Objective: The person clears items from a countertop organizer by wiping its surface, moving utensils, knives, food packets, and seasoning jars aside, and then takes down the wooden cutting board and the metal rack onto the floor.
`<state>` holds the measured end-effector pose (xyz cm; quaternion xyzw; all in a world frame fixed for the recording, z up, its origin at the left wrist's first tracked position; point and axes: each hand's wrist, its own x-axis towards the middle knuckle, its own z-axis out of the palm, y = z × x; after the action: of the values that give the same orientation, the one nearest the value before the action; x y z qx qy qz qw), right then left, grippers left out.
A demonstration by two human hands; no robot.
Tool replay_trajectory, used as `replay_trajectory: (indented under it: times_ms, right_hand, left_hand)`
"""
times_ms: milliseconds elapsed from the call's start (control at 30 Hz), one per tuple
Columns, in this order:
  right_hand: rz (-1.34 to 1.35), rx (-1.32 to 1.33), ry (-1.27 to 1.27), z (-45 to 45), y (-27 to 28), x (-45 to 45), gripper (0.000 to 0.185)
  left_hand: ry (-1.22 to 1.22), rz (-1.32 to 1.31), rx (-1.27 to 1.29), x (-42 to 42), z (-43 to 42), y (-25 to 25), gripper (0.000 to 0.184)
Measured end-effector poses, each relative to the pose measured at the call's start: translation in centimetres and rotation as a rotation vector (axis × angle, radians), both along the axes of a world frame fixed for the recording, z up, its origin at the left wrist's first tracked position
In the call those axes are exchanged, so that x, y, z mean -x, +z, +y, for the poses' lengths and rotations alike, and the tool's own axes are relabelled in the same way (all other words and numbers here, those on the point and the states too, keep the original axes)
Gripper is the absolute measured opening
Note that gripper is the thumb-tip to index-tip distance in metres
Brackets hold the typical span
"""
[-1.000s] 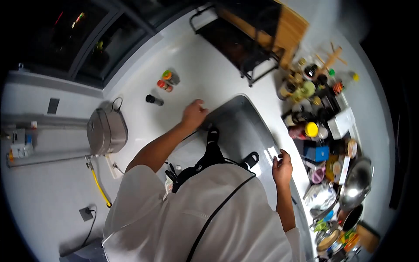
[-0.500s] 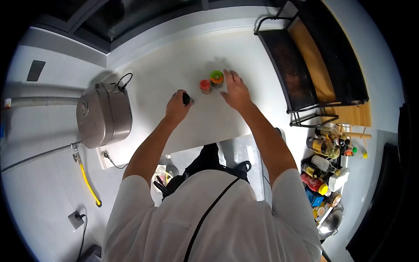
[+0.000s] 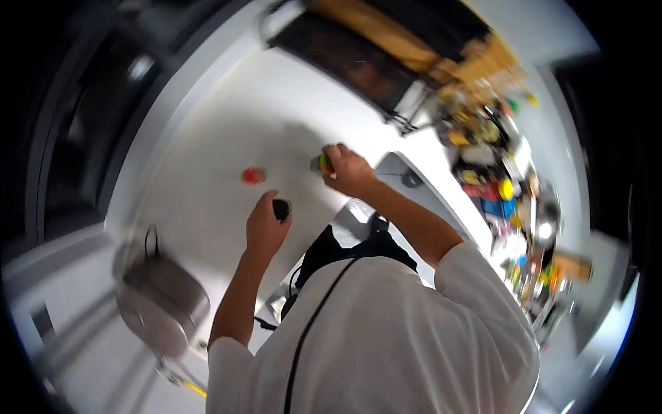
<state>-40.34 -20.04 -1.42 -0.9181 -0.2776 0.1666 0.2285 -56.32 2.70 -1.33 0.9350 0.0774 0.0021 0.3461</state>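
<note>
My left hand [image 3: 264, 226] is wrapped round a small jar with a black lid [image 3: 281, 209], low over the white counter. To the right, my right hand [image 3: 352, 172] grips a small jar with a green and orange lid [image 3: 325, 163], its fingers partly covering it. A small red-lidded jar [image 3: 252, 175] stands by itself on the counter, just beyond my left hand and touched by neither hand. Motion blur hides any labels on the jars.
A black rack [image 3: 338, 58] stands at the counter's far edge. Many bottles [image 3: 483, 155] crowd the right side, near a sink-like recess [image 3: 427, 193]. At the lower left is a grey-brown metallic appliance [image 3: 162, 303].
The view has swung to the right. My right hand has closed on the green-and-orange-lidded jar and carried it rightward, away from the red-lidded one. My left hand still holds the black-lidded jar.
</note>
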Motion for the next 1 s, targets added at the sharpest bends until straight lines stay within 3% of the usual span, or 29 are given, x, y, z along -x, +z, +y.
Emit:
replay_trajectory:
  times_ms: [200,367,533,767,1000]
  right_hand:
    - [0.092,0.047,-0.503,-18.1,1.9,8.9,0.067]
    - [-0.006,0.053,-1.04,-32.1,2.0,17.7,0.068]
    - [-0.19,0.008,-1.467,-45.0,2.3,26.5,0.071]
    - [-0.062,-0.028,-1.762,-61.8,-0.1,37.8,0.071]
    - [-0.233,0.014,-1.869,-74.2,4.5,41.9,0.067]
  left_hand:
    - [-0.498,0.119,0.063,-6.5,-9.6,2.0,0.046]
    - [-0.857,0.037,0.004,-10.1,-22.0,3.0,0.045]
    - [-1.059,-0.02,-0.009,-9.7,-35.7,4.2,0.047]
    - [-1.115,0.023,-0.028,-5.1,-54.5,3.4,0.05]
    - [-1.214,0.04,-0.026,-3.1,-66.5,7.3,0.05]
